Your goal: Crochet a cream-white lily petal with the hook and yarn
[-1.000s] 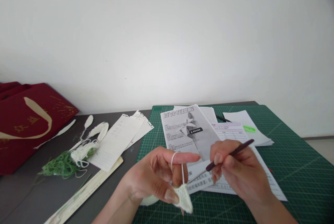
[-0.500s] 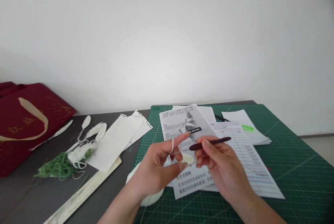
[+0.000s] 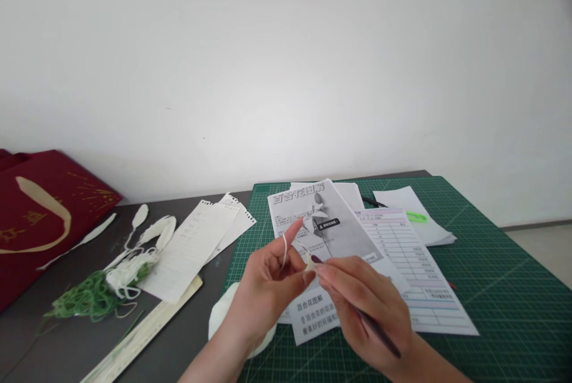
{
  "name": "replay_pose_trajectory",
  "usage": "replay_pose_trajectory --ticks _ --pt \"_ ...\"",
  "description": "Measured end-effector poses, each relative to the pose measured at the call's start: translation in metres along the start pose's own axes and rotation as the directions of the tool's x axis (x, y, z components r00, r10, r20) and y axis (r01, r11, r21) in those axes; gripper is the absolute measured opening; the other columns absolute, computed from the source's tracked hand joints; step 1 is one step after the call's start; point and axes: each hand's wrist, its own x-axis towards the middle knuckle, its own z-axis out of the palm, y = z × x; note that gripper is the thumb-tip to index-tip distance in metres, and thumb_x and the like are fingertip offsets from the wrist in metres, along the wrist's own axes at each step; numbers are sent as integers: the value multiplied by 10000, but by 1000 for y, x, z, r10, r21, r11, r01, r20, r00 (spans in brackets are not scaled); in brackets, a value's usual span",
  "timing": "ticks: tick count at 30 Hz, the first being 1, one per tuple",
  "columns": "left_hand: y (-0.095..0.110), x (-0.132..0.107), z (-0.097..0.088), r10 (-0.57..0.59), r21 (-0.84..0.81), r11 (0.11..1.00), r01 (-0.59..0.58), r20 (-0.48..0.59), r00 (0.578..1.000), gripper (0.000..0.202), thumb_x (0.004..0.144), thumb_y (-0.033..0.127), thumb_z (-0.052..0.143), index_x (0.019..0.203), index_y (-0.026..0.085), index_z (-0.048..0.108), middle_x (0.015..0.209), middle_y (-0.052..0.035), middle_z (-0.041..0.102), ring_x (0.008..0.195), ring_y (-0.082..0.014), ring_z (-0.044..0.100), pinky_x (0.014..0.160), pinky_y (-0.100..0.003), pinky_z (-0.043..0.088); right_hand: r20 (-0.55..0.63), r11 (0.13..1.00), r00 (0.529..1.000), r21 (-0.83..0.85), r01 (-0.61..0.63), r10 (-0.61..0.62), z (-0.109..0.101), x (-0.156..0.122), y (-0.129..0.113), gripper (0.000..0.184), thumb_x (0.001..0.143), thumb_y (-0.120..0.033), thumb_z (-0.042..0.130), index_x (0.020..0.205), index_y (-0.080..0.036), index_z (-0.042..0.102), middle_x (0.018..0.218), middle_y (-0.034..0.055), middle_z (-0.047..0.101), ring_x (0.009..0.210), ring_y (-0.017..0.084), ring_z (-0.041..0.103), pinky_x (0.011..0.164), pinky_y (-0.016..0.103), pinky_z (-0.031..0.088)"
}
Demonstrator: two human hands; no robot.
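My left hand (image 3: 268, 287) is closed, pinching a small white crocheted piece (image 3: 309, 264) between thumb and fingers, with white yarn looped over the raised index finger. My right hand (image 3: 361, 305) grips a dark crochet hook (image 3: 370, 329), its tip pushed into the white piece and its handle pointing down to the right. A ball of white yarn (image 3: 223, 320) lies on the table just below my left wrist. Both hands hover above a printed instruction sheet (image 3: 322, 222) on the green cutting mat (image 3: 491, 287).
A form sheet (image 3: 402, 252) and more white papers with a green clip (image 3: 415, 217) lie at the back right. On the dark table to the left are a green yarn tangle (image 3: 80, 296), white crocheted pieces (image 3: 147, 234), notepaper (image 3: 192, 249), a ruler (image 3: 147, 326) and a red bag (image 3: 40, 216).
Both hands rose and came together. The hook swung from pointing up-right to handle down-right, its tip now in the white piece, which moved up from low near the mat.
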Motion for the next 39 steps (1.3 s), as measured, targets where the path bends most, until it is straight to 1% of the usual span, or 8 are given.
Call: replay_pose_trajectory --ticks 3,7,12,15,22,26,31,39 --pt "1 1 -3 -97 -243 964 113 78 992 511 645 69 769 1135 187 686 561 72 525 508 -55 428 614 -194 400 49 993 992 -29 117 -115 -2 0 1 555 773 61 534 1288 -147 546 996 151 705 889 235 671 687 341 583" --pt "5 1 -8 -150 -434 871 230 212 966 659 595 17 767 1222 164 629 531 69 525 431 -27 362 429 -148 251 -1 972 998 224 -67 69 -4 2 0 475 785 66 549 1170 -201 625 938 81 705 823 189 666 674 311 565" --pt "6 0 -12 -120 -415 883 219 252 960 810 578 -11 763 1321 224 543 569 39 591 530 -97 562 535 -177 353 -8 863 958 436 -254 286 -2 3 -1 345 824 13 572 1053 -218 687 885 36 713 789 158 661 680 279 540" --pt "4 -1 -14 -118 -382 897 221 274 954 817 583 6 772 1323 265 541 552 51 562 517 -94 540 552 -193 363 -1 798 934 521 -304 356 1 2 0 265 842 -44 596 999 -222 713 857 33 716 752 156 664 676 283 539" --pt "4 -3 -18 -171 -264 926 271 346 923 785 547 63 805 1269 293 598 597 52 514 529 -88 468 550 -221 360 233 312 724 786 -533 650 1 6 6 81 842 -279 681 861 -222 736 689 -1 719 579 99 661 556 192 561" --pt "6 -6 -18 -204 -191 935 300 405 891 734 567 74 785 1261 241 612 581 51 497 517 -75 429 534 -213 326 359 153 680 807 -570 639 -4 10 8 127 841 -300 681 799 -190 729 610 -10 692 509 79 644 506 155 543" --pt "5 -8 -19 -217 -144 940 308 442 870 706 574 69 763 1251 211 622 582 51 486 516 -78 425 544 -227 333 386 166 706 800 -577 593 -11 13 10 138 850 -296 668 798 -180 722 614 -6 669 518 83 625 513 168 528" --pt "4 -9 -20 -224 -100 948 301 464 857 690 583 51 738 1238 240 634 576 57 454 493 -66 368 493 -211 286 340 405 782 708 -578 523 -26 10 8 121 873 -294 637 847 -212 722 684 7 644 613 113 588 579 233 462"
